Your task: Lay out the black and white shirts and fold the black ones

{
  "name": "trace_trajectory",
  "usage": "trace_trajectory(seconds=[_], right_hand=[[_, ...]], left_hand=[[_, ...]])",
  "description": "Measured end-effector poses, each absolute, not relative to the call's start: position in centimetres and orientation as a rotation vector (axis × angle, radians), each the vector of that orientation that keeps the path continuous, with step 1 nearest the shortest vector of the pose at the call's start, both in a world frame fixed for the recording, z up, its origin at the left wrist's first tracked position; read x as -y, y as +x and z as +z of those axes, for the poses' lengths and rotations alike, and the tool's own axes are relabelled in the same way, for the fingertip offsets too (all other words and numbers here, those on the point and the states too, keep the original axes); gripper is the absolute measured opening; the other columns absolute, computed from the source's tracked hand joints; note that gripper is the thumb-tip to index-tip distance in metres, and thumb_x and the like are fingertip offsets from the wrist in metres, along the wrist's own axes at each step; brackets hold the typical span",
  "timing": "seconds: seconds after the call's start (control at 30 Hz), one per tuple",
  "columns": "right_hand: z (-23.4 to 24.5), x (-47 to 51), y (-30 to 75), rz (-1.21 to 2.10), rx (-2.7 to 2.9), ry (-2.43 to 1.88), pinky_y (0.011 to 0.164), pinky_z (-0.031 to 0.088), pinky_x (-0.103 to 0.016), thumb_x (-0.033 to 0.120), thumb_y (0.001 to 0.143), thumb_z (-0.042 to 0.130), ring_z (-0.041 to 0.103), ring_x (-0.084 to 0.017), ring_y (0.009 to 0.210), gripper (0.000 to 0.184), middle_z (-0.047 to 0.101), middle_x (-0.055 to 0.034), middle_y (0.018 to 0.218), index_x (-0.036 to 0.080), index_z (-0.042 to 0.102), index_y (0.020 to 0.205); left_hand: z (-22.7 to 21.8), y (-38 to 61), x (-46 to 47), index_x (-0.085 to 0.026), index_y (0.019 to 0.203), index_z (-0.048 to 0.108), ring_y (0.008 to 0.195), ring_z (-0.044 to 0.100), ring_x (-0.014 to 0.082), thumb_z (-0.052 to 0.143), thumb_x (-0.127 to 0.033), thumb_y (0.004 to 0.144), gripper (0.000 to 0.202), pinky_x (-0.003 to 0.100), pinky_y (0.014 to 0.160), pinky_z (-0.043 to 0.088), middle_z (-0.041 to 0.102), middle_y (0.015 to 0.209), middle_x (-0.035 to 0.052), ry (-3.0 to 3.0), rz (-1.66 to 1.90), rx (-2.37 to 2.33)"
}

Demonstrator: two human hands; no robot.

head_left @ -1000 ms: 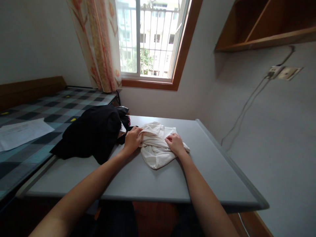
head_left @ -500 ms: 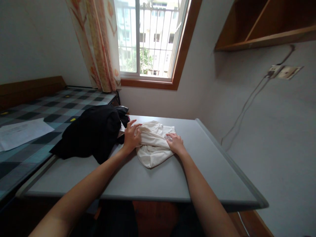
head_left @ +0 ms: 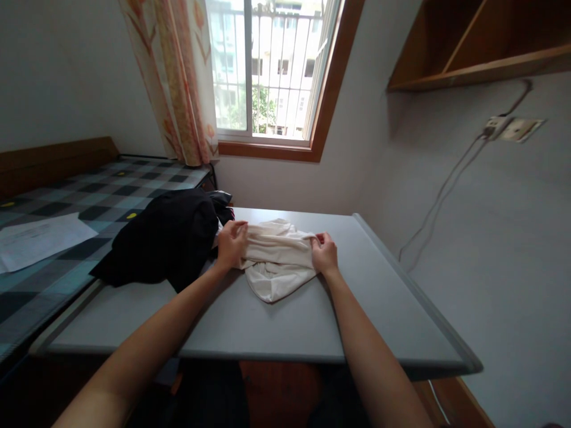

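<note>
A crumpled white garment (head_left: 276, 261) lies in the middle of a grey table (head_left: 285, 321). My left hand (head_left: 230, 244) is closed on its left edge, right beside a heap of black clothing (head_left: 169, 241). My right hand (head_left: 325, 253) pinches the garment's right edge, fingers closed. The cloth is pulled taut between the two hands along its upper fold, and its lower part sags in a rounded lobe toward me.
The black heap overhangs the table's left edge onto a bed with a checked cover (head_left: 66, 214) and a sheet of paper (head_left: 40, 238). A window (head_left: 267, 71) with a curtain (head_left: 178, 83) is behind. A wooden shelf (head_left: 477, 47) and wall socket (head_left: 513, 129) are on the right.
Both hands went from lying on the bunched garment to gripping its left and right edges, and have drawn apart, stretching the cloth wider.
</note>
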State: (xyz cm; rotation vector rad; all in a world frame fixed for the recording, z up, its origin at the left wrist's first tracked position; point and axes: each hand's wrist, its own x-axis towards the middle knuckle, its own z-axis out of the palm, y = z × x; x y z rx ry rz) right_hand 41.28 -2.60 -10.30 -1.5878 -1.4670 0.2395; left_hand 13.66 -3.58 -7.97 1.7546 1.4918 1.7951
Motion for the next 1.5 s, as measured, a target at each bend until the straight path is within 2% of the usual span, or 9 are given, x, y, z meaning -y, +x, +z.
trace_trajectory(seconds=[0.23,0.4,0.57,0.73,0.87,1.0,1.13,1.27,1.5], right_hand=[[-9.7,1.9,43.2,-0.188,1.121,-1.516,0.094,0.040,-0.043,0.026,0.079,0.048,0.053,-0.027,0.100,0.022,0.060,-0.0139,0.101,0.016,0.061,0.094],[-10.1,2.6,41.7,-0.117,1.607,-1.461,0.097,0.037,-0.040,0.023,0.078,0.050,0.052,-0.025,0.111,0.039,0.060,-0.0116,0.116,0.020,0.061,0.116],[-10.8,2.8,40.8,0.168,1.807,-1.685,0.088,0.039,-0.041,0.035,0.078,0.059,0.059,-0.026,0.094,0.027,0.069,-0.0083,0.089,0.023,0.069,0.100],[-10.5,2.3,41.4,0.317,1.482,-1.576,0.070,0.044,-0.033,0.041,0.077,0.057,0.059,-0.021,0.071,0.024,0.066,-0.0071,0.074,0.019,0.066,0.084],[-9.8,1.5,43.1,0.283,0.942,-1.440,0.065,0.046,-0.029,0.033,0.075,0.053,0.057,-0.018,0.067,0.018,0.062,-0.0054,0.075,0.017,0.058,0.083],[-9.3,1.1,44.8,0.218,0.535,-1.309,0.065,0.047,-0.026,0.026,0.075,0.049,0.057,-0.014,0.069,0.016,0.059,-0.0007,0.077,0.018,0.053,0.088],[-9.4,1.1,44.8,0.363,0.544,-1.262,0.055,0.043,-0.021,0.027,0.073,0.054,0.052,-0.010,0.059,0.018,0.055,0.0044,0.069,0.018,0.054,0.089],[-9.2,1.2,44.6,0.645,0.566,-1.201,0.046,0.037,-0.020,0.030,0.071,0.062,0.043,-0.008,0.048,0.024,0.048,0.0091,0.060,0.019,0.056,0.091],[-8.0,1.3,46.9,0.346,0.749,-1.348,0.077,0.055,-0.036,0.035,0.091,0.057,0.062,-0.017,0.089,0.029,0.062,-0.0059,0.107,0.015,0.059,0.113]], left_hand=[[-7.1,12.6,3.1,-0.018,0.098,0.064,0.097,0.058,0.0185,0.053,-0.018,0.086,0.017,0.033,0.092,0.046,0.056,0.103,0.0068,1.556,2.118,-1.688],[-7.7,13.8,4.3,-0.023,0.111,0.065,0.113,0.052,0.0271,0.063,-0.021,0.080,0.032,0.045,0.100,0.039,0.048,0.120,0.0097,2.081,1.586,-1.875],[-8.6,13.9,4.5,-0.024,0.110,0.067,0.110,0.054,0.0287,0.063,-0.030,0.083,0.028,0.045,0.093,0.043,0.054,0.117,0.0098,2.258,1.044,-1.860],[-7.7,14.0,5.2,-0.023,0.105,0.069,0.116,0.049,0.0292,0.059,-0.035,0.088,0.023,0.045,0.099,0.034,0.058,0.120,0.0109,2.569,1.225,-1.696],[-6.9,14.9,6.2,-0.022,0.103,0.069,0.088,0.060,0.0185,0.054,-0.038,0.092,0.025,0.032,0.088,0.041,0.066,0.094,0.0050,2.800,0.793,-1.011],[-7.5,15.7,7.0,-0.025,0.111,0.066,0.101,0.061,0.0218,0.066,-0.051,0.080,0.041,0.039,0.103,0.032,0.066,0.107,0.0050,2.803,0.539,-0.884],[-8.6,15.7,6.6,-0.022,0.096,0.067,0.101,0.060,0.0219,0.061,-0.041,0.085,0.022,0.042,0.106,0.030,0.067,0.103,0.0053,2.751,0.598,-1.024],[-8.9,14.9,4.8,-0.019,0.086,0.062,0.079,0.060,0.0185,0.052,-0.032,0.089,0.017,0.033,0.083,0.045,0.065,0.082,0.0034,2.405,1.041,-1.208],[-7.0,12.1,2.1,-0.019,0.092,0.056,0.065,0.053,0.0120,0.050,-0.044,0.091,0.026,0.022,0.060,0.041,0.057,0.078,0.0002,1.362,2.114,-1.358]])
